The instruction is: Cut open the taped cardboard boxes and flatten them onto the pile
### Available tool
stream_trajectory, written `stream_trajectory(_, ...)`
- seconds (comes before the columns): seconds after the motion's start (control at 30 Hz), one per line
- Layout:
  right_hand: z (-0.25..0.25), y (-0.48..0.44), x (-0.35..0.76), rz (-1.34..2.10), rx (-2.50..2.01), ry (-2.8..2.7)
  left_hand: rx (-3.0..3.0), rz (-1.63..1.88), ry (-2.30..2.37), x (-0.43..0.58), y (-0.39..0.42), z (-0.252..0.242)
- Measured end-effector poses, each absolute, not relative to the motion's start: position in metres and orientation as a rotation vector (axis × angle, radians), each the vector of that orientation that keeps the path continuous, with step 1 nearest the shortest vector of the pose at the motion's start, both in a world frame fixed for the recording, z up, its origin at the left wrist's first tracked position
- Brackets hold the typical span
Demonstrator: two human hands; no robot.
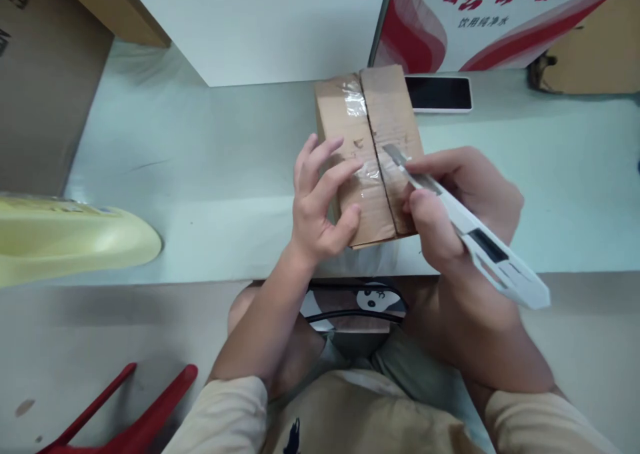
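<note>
One cardboard box is pinned by the spread left hand; its seam is being slit by a utility knife clenched in the right hand. Shallow pulling seems needed.

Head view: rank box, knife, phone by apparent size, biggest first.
1. Box: plainly the largest.
2. Knife: long but thin. It is held nearer the camera, so its lead over the phone is unsure.
3. Phone: looks smallest, lying farther back beside the box.
</note>
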State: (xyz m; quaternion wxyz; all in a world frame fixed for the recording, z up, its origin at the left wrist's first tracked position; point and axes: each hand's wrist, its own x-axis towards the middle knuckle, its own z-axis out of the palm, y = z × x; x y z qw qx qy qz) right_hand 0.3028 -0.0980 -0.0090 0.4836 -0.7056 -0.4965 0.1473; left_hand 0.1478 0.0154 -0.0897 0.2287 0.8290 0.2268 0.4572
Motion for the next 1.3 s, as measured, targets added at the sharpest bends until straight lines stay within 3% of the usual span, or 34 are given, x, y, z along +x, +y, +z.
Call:
stream_trajectory(0.1, -0.009, -0.098, 0.299, 0.190, -1.745, -1.262, 2.340, 1.333, 0.491, 0.148, 0.014, -0.088)
stream_trajectory(0.3, -0.007, -0.099, 0.297, 0.210, -1.838, -1.253, 2.393, 1.269, 0.321, 0.142, 0.010, -0.093)
stream_trajectory(1.3, -0.009, -0.092, 0.306, 0.160, -1.880, -1.355, 2.335, 1.470, 0.388, 0.155, 0.000, -0.106)
